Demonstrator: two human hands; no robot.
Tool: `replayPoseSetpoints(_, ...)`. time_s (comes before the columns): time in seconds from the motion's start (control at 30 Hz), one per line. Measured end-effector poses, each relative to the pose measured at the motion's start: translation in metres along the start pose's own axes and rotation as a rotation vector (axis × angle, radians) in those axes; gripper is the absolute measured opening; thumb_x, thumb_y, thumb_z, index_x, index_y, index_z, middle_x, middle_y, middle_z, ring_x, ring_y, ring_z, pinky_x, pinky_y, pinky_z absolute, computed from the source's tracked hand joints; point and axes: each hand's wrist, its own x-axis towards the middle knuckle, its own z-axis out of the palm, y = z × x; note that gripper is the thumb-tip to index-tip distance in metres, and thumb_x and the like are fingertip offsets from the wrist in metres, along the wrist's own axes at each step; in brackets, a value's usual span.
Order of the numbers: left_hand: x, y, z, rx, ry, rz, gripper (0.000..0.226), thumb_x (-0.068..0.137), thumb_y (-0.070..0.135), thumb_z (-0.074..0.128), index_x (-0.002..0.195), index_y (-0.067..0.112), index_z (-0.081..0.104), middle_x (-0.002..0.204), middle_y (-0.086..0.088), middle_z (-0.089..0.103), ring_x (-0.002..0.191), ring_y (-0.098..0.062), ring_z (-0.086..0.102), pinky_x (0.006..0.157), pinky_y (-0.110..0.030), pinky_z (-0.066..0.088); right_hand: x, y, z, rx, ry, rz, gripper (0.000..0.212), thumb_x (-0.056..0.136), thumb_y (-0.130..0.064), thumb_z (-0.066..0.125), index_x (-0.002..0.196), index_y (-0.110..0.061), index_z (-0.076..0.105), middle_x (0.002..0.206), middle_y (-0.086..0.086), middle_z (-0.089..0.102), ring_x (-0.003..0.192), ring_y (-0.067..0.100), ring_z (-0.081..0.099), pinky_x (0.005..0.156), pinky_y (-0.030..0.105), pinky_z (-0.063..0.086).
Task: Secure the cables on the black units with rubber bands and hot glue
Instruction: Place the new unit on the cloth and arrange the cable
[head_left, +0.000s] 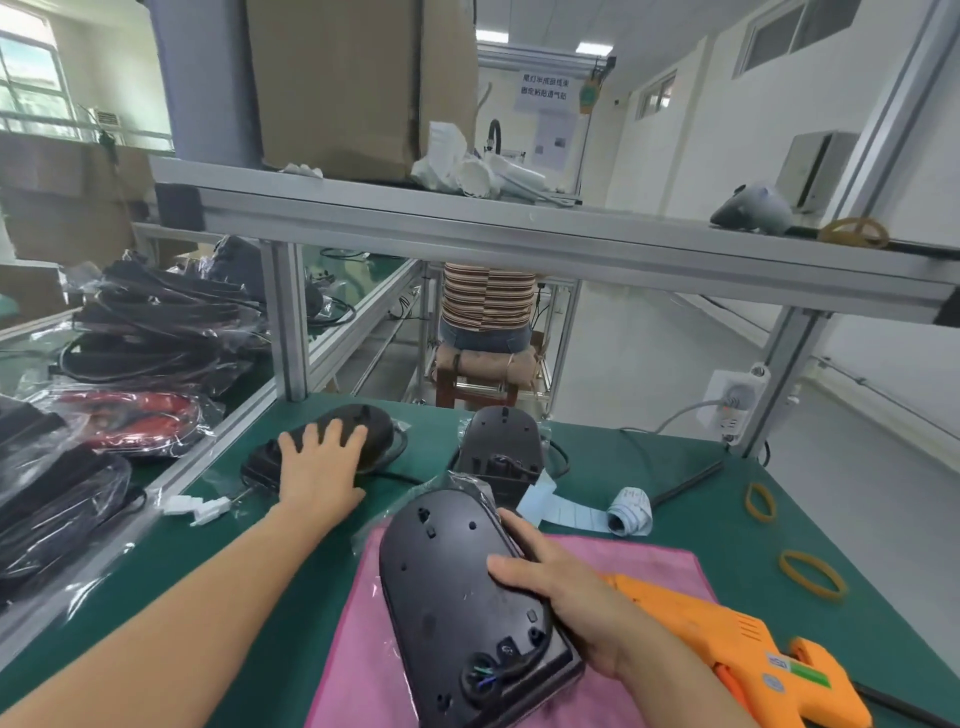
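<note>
Three black units lie on the green table. The nearest black unit (457, 597) rests on a pink cloth (358, 670), back side up, with short wires showing in a hole at its near end. My right hand (566, 597) grips its right edge, thumb on top. My left hand (319, 467) lies flat with spread fingers on a second black unit (374, 423) at the far left. A third black unit (501, 441) stands behind the near one. An orange hot glue gun (737, 649) lies right of my right hand. Yellow rubber bands (813, 574) lie further right.
Bagged cable bundles (150, 322) pile up on the left bench. A roll of labels (631, 512) lies mid-table. An aluminium shelf (519, 234) spans overhead, carrying a cardboard box (358, 78). A seated person (485, 312) is behind the bench. A socket box (735, 400) hangs on the right post.
</note>
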Motion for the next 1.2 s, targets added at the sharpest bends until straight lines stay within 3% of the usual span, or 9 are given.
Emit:
replayPoseSetpoints(0.13,0.015,-0.009,0.007,0.093,0.107,0.044,0.063,0.090,0.032,0.054,0.147,0.023,0.029,0.143,-0.002,0.045,0.124,-0.028,0.048,0.101,-0.042,0.036,-0.017,-0.005,-0.012,-0.061,-0.017,-0.063,0.064,0.072,-0.023,0.072,0.131,-0.034,0.050,0.114,-0.009,0.071,0.106,0.017,0.068,0.079,0.024,0.054)
replayPoseSetpoints(0.43,0.020,-0.006,0.010,0.036,0.115,0.072,0.058,0.089,0.039,0.061,0.140,0.022,0.039,0.137,-0.002,0.049,0.123,-0.026,0.047,0.098,-0.037,0.039,-0.080,-0.016,-0.045,0.076,-0.406,-0.032,0.065,0.083,-0.001,0.048,0.146,-0.012,0.034,0.143,0.004,0.051,0.133,0.022,0.048,0.104,0.029,0.043)
replayPoseSetpoints(0.6,-0.025,0.011,-0.008,-0.608,0.242,0.200,0.036,0.090,0.022,0.065,0.125,0.019,0.063,0.128,0.001,0.061,0.125,-0.025,0.048,0.103,-0.039,0.034,-0.077,0.004,-0.052,0.173,-0.174,-0.026,0.063,0.074,-0.006,0.063,0.136,-0.016,0.053,0.134,0.010,0.060,0.124,0.031,0.056,0.105,0.042,0.044)
replayPoseSetpoints(0.73,-0.090,0.030,-0.040,-1.175,-0.248,0.534,0.029,0.092,0.035,0.060,0.108,0.059,0.063,0.116,0.033,0.060,0.114,0.013,0.051,0.097,-0.008,0.039,-0.077,0.010,-0.044,0.159,-0.119,-0.075,0.058,0.071,-0.014,0.071,0.126,-0.029,0.063,0.131,0.007,0.062,0.121,0.032,0.058,0.102,0.042,0.047)
replayPoseSetpoints(0.8,-0.113,0.035,-0.048,-1.271,-0.460,0.612,0.043,0.082,0.040,0.060,0.117,0.064,0.054,0.125,0.033,0.056,0.113,0.013,0.053,0.089,-0.005,0.042,-0.080,0.011,-0.037,0.200,-0.104,-0.099,0.055,0.070,-0.016,0.073,0.123,-0.030,0.064,0.131,0.010,0.062,0.118,0.033,0.060,0.093,0.039,0.053)
replayPoseSetpoints(0.87,-0.123,0.034,-0.043,-1.227,-0.522,0.549,0.054,0.068,0.034,0.058,0.119,0.050,0.060,0.116,0.015,0.068,0.100,-0.005,0.066,0.084,-0.021,0.051,-0.084,0.015,-0.030,0.267,-0.088,-0.127,0.053,0.072,-0.016,0.073,0.123,-0.028,0.065,0.129,0.012,0.063,0.115,0.033,0.062,0.086,0.036,0.055)
replayPoseSetpoints(0.93,-0.123,0.033,-0.040,-1.196,-0.505,0.430,0.028,0.071,0.014,0.062,0.094,0.022,0.074,0.089,-0.009,0.073,0.074,-0.024,0.066,0.080,-0.036,0.054,-0.089,0.020,-0.022,0.327,-0.057,-0.145,0.050,0.075,-0.015,0.072,0.123,-0.028,0.064,0.128,0.012,0.063,0.114,0.033,0.063,0.087,0.037,0.056)
replayPoseSetpoints(1.07,-0.109,0.042,-0.046,-1.735,-0.558,-0.051,0.021,0.088,-0.009,0.055,0.102,0.000,0.068,0.066,-0.009,0.060,0.042,-0.009,0.044,0.041,-0.018,0.039,-0.093,0.033,-0.005,0.331,0.099,-0.111,0.058,0.072,-0.011,0.075,0.126,-0.027,0.061,0.119,0.011,0.068,0.106,0.032,0.067,0.081,0.037,0.058)
replayPoseSetpoints(1.2,-0.109,0.071,-0.048,-1.783,-0.490,-0.169,0.023,0.094,-0.009,0.046,0.100,0.000,0.065,0.066,-0.009,0.057,0.042,-0.007,0.048,0.041,-0.014,0.041,-0.089,0.049,0.018,0.299,0.240,-0.024,0.047,0.082,-0.008,0.066,0.126,-0.020,0.056,0.111,0.012,0.072,0.100,0.031,0.069,0.077,0.038,0.059)
